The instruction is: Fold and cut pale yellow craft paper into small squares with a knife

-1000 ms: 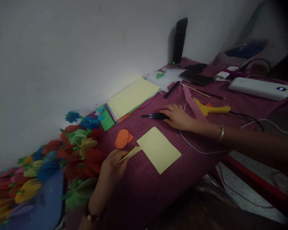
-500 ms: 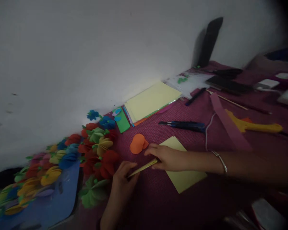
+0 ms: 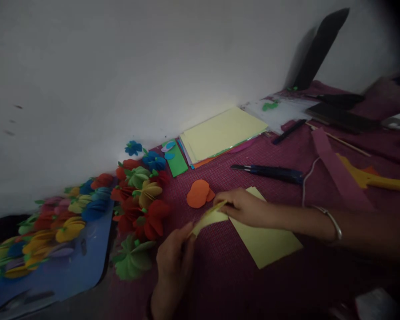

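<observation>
Between my two hands is a folded piece of pale yellow paper, its folded edge slanting up to the right. My left hand pinches the lower left end, fingers closed. The other end is gripped by my right hand, which wears a bangle at the wrist. Beneath the right hand and forearm lies a larger pale yellow sheet, partly covered. Cut orange paper circles rest just beyond the hands on the purple cloth.
Several colourful paper flowers crowd the left, some on a blue board. Behind are a stack of coloured paper and green paper. A box cutter, pink strip and yellow-handled tool lie right.
The yellow paper, seen nearly edge-on before, is now tilted so its face shows. My right hand has risen slightly at the fingertips. The camera view has shifted left.
</observation>
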Demonstrator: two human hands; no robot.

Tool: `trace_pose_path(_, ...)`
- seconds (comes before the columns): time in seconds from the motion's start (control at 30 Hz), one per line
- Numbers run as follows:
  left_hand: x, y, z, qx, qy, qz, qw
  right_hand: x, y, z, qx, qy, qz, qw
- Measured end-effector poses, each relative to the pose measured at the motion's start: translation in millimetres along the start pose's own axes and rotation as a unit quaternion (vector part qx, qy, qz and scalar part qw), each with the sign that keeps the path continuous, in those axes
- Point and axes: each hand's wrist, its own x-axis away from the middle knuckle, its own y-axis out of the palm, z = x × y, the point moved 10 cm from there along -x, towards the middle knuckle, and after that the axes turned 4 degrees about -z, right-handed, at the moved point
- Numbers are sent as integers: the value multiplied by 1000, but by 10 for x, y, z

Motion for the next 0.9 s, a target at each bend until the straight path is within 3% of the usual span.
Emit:
trace_pose_path(0.17,117,128,-201,7,-50,12,999,-207,-524,434,-90,83,79,989)
trace_pose_path(0.27,108,300,-253,-3,-40,-25,999,-364,-796,836,-23,149,93,984)
trace_pose_path(0.37,82,418,-201,-2,2,-60,998,-479,-933,1150,58,223,62,971)
trace_pose_path(0.43,77,455,-179,2,9,-78,997,-488,-1045,1188,137,246,69,957)
trace_pose_path(0.53,80,483,-163,-5,12,-96,995,-386,-1253,910,284,203,145,926)
trace_pose_path(0.6,86,488,-160,-15,25,-93,995,-277,-1194,677,330,139,133,924)
trace_pose_path(0.73,105,489,-203,-52,55,-70,995,77,-745,413,316,23,-2,948)
trace_pose_path(0.9,67,487,-180,-91,80,-77,990,577,-403,302,357,-44,-64,931)
